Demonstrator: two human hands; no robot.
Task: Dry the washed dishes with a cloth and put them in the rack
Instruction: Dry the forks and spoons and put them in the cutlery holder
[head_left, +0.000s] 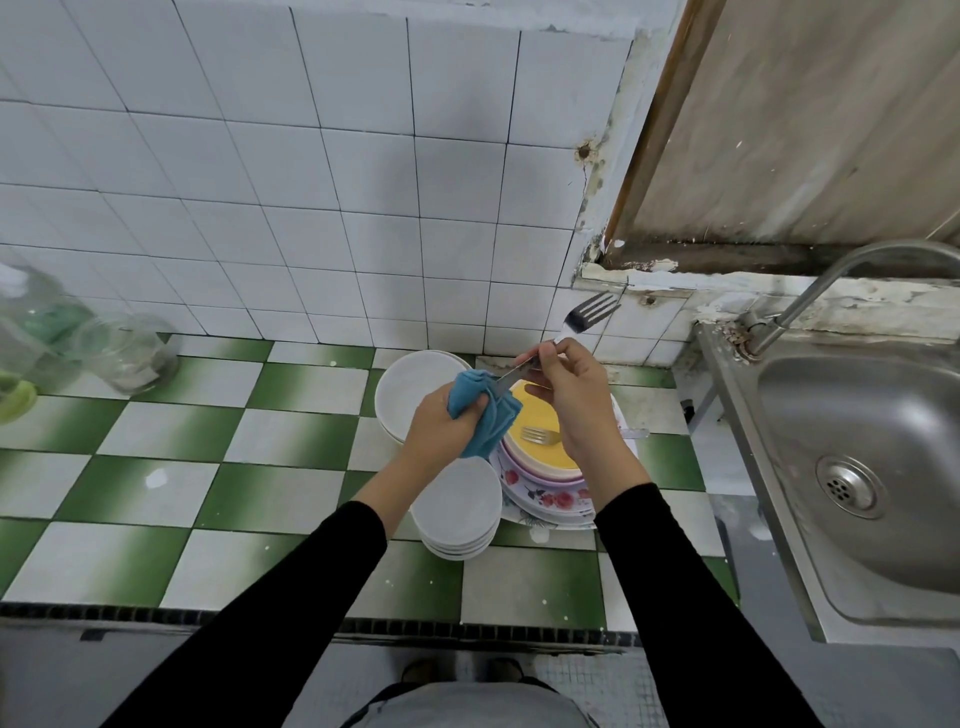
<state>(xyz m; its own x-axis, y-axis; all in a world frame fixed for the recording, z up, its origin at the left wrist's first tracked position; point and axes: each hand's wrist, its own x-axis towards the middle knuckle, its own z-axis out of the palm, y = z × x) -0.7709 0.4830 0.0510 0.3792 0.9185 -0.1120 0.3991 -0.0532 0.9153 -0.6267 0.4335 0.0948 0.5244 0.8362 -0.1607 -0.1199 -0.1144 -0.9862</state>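
Fork (589, 318) is pinched mid-handle by right hand (571, 402); long axis runs near-left into cloth (491, 423) clenched by left hand (441, 431).

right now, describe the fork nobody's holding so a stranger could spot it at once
Left of the steel sink, a stack of plates stands on the checkered counter, topped by a yellow plate. The fork lies flat on that yellow plate, unlike the other fork, which the right hand holds tines up while the left hand wipes it with a blue cloth.
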